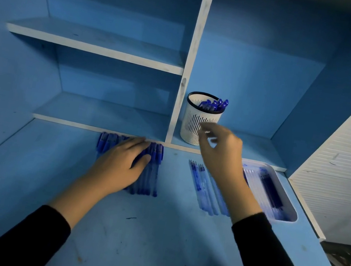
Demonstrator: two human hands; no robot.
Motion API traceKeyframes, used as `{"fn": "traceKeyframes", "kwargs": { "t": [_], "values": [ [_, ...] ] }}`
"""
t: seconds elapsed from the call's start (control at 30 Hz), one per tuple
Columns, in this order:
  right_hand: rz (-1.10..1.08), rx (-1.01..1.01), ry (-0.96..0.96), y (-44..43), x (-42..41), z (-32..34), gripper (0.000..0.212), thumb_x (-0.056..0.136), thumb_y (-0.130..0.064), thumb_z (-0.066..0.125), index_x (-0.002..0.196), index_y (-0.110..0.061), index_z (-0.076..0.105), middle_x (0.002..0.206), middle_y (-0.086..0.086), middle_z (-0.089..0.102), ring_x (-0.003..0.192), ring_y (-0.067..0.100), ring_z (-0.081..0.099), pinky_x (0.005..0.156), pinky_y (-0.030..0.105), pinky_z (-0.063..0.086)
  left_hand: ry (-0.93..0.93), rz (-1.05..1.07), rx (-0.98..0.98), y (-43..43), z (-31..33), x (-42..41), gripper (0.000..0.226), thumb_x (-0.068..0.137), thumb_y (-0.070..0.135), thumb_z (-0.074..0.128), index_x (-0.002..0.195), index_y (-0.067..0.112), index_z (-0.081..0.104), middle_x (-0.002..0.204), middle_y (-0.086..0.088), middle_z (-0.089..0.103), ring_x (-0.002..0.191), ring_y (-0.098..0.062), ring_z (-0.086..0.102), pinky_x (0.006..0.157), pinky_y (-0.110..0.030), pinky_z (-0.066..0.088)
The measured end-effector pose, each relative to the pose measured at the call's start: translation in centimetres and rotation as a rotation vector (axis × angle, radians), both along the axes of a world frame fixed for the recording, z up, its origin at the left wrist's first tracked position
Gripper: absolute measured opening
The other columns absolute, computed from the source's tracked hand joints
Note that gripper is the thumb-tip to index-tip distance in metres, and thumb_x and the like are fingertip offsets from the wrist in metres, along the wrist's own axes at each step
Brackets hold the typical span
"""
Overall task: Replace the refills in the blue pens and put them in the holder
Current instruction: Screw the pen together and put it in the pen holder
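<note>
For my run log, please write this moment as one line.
left hand: rests on pen row | right hand: empty, before holder | holder: pens inside

Left grip point(122, 163) lies flat, fingers straight; right grip point(220, 150) is raised, fingers loosely curled.

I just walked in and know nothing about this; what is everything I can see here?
pen holder: one, white with dark rim, low shelf right of divider.
pens in holder: several, blue, caps sticking out.
row of pens: partly hidden, blue, desk left.
loose refills: a few, clear blue, desk centre-right.
tray: one, white, desk right.
refills in tray: many, clear and dark blue, inside tray.
shelf unit: one, blue with white edges, behind desk.
desk: one, blue, foreground.
left hand: one, black sleeve, flat on row of pens.
right hand: one, black sleeve, raised before pen holder, nothing seen in its grip.
</note>
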State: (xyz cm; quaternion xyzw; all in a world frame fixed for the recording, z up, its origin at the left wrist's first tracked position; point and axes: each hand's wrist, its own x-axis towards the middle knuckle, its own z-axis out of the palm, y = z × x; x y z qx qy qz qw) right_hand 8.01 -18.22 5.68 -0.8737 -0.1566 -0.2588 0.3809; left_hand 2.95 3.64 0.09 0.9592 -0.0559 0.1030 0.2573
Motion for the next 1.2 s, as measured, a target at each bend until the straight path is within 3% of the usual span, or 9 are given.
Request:
{"fn": "traceKeyframes", "kwargs": {
  "t": [0.1,0.2,0.47,0.67,0.73,0.83,0.97,1.07,1.2],
  "values": [
    [0.08,0.071,0.323,1.6,-2.6,-1.9,0.02,0.09,-0.017,0.064,0.108,-0.013,0.071,0.094,-0.001,0.071,0.086,0.011,0.066,0.085,0.021,0.05,0.013,-0.01,0.026,0.7,-0.4,-1.3,0.052,0.102,0.044,0.039,0.151,0.026,0.037,0.159,0.01,0.028,0.149,-0.01,0.018,0.121,-0.031,0.017],
    [0.143,0.016,0.48,3.0,-4.0,-3.9,0.026,0.09,-0.019,0.064,0.115,-0.013,0.069,0.105,0.0,0.071,0.09,0.009,0.064,0.082,0.009,0.043,0.033,-0.021,0.067,1.4,-1.2,-2.9,0.062,0.097,0.056,0.031,0.151,0.026,0.035,0.16,0.008,0.024,0.15,-0.015,0.016,0.119,-0.026,0.008],
    [0.175,-0.176,0.462,4.5,-4.5,-5.0,0.03,0.084,-0.021,0.072,0.113,-0.018,0.07,0.102,0.003,0.06,0.085,0.011,0.053,0.073,0.007,0.032,0.001,-0.048,0.139,1.3,-2.2,-4.2,0.082,0.085,0.063,0.012,0.149,0.022,0.039,0.16,0.003,0.028,0.149,-0.02,0.021,0.117,-0.026,0.01],
    [0.139,-0.115,0.598,3.7,-4.3,-4.3,0.028,0.084,-0.008,0.065,0.108,-0.02,0.073,0.082,-0.009,0.062,0.08,0.006,0.059,0.061,0.002,0.039,0.009,-0.035,0.158,1.2,-2.1,-4.2,0.082,0.084,0.064,0.01,0.15,0.023,0.038,0.16,0.005,0.026,0.149,-0.019,0.019,0.116,-0.024,0.008],
    [0.131,-0.116,0.623,3.5,-4.2,-4.3,0.028,0.082,-0.01,0.067,0.107,-0.02,0.073,0.088,-0.006,0.066,0.082,0.008,0.061,0.063,0.008,0.042,0.012,-0.038,0.161,1.2,-2.1,-4.3,0.081,0.085,0.064,0.011,0.15,0.023,0.039,0.16,0.005,0.026,0.149,-0.019,0.02,0.118,-0.028,0.011],
    [0.122,-0.074,0.626,3.2,-4.1,-4.3,0.027,0.079,-0.008,0.071,0.104,-0.019,0.074,0.092,-0.002,0.067,0.079,0.009,0.062,0.056,0.0,0.038,0.024,-0.04,0.179,1.2,-1.9,-4.3,0.08,0.087,0.063,0.009,0.15,0.024,0.037,0.161,0.005,0.025,0.15,-0.018,0.018,0.119,-0.03,0.013],
    [0.135,0.102,0.725,2.0,-4.2,-3.9,0.025,0.08,-0.005,0.072,0.101,-0.018,0.074,0.084,-0.003,0.069,0.071,0.008,0.059,0.063,0.009,0.044,0.035,-0.046,0.258,1.4,-1.7,-4.5,0.08,0.087,0.064,0.004,0.152,0.027,0.032,0.162,0.006,0.02,0.15,-0.018,0.016,0.12,-0.033,0.015],
    [0.209,0.454,0.878,1.1,-4.8,-3.7,0.027,0.082,0.002,0.069,0.107,-0.008,0.072,0.074,0.002,0.068,0.062,0.008,0.058,0.069,0.019,0.049,-0.001,-0.064,0.261,1.3,-1.6,-4.4,0.081,0.087,0.063,0.005,0.152,0.024,0.033,0.162,0.006,0.02,0.151,-0.017,0.014,0.119,-0.029,0.01],
    [0.337,0.867,0.958,1.5,-7.4,-3.3,0.025,0.085,0.004,0.064,0.106,-0.007,0.07,0.094,0.012,0.07,0.078,0.01,0.066,0.068,0.014,0.052,-0.077,-0.075,-0.052,0.2,-0.9,-4.8,0.059,0.099,0.053,0.03,0.149,0.023,0.041,0.153,0.01,0.04,0.14,-0.004,0.034,0.117,-0.024,0.026]
  ]
}}
